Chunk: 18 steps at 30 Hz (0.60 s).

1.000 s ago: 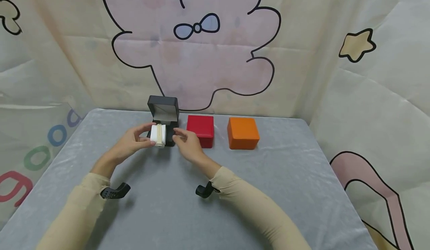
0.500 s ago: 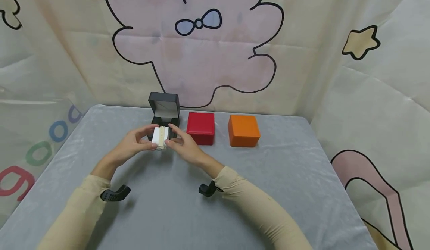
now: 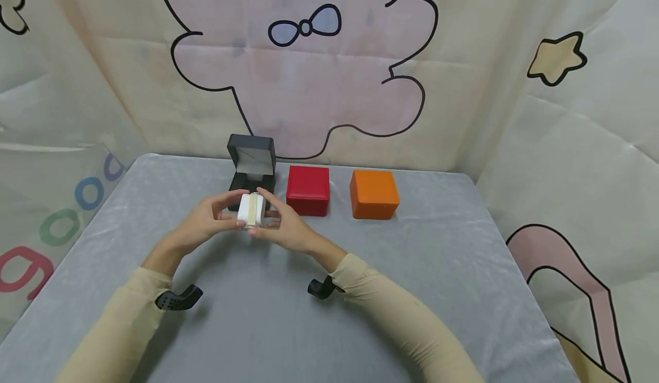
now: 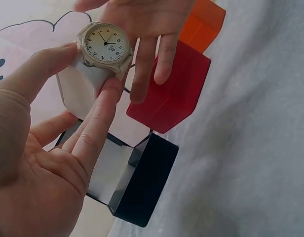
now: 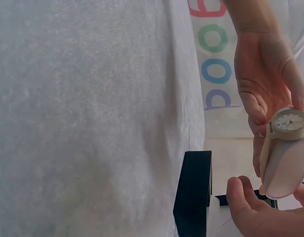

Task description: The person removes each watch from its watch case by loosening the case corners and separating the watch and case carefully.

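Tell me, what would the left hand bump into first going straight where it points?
Past the watch it holds, the left hand would probably meet the right hand first, though depth there is unclear.

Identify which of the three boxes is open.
The black box, leftmost of the three in the head view: its lid stands raised, while the red box and orange box are closed.

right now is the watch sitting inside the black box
No, the left wrist view shows the left hand holding the watch up outside the open black box.
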### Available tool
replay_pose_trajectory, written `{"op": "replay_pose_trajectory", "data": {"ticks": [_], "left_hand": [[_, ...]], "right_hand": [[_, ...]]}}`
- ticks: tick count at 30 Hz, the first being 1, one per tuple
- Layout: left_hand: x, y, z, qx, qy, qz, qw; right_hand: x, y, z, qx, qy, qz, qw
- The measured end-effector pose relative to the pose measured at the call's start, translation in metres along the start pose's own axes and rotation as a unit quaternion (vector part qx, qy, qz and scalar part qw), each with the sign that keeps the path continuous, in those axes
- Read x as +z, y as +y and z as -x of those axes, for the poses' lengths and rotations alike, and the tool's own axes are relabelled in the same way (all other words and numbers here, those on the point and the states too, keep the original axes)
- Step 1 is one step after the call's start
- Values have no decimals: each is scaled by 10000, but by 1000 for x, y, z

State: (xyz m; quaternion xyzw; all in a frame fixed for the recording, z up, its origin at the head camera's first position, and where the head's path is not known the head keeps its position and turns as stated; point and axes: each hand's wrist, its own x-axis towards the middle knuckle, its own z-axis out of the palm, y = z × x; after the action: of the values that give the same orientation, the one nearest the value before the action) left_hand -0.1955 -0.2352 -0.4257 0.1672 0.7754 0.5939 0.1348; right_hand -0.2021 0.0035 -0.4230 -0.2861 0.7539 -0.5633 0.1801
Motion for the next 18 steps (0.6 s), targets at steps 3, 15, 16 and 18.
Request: {"op": "replay_pose_trajectory", "data": {"ticks": [3,15,16,18], "left_hand": [[4,0,1,14,-68,112,9999],[17,-2,3,75,-107,115,9998],[17,-2,2,71,-116,144,9998],[17,-3,2,61,-117,164,9998]], "right_hand": [[1,3,2,-76,-34,17,10000],[6,9,7,-83,90,-91,9999],[6,9,7,-69,116,-90,9999],[6,7,7,-61,125,-57,9999]]}}
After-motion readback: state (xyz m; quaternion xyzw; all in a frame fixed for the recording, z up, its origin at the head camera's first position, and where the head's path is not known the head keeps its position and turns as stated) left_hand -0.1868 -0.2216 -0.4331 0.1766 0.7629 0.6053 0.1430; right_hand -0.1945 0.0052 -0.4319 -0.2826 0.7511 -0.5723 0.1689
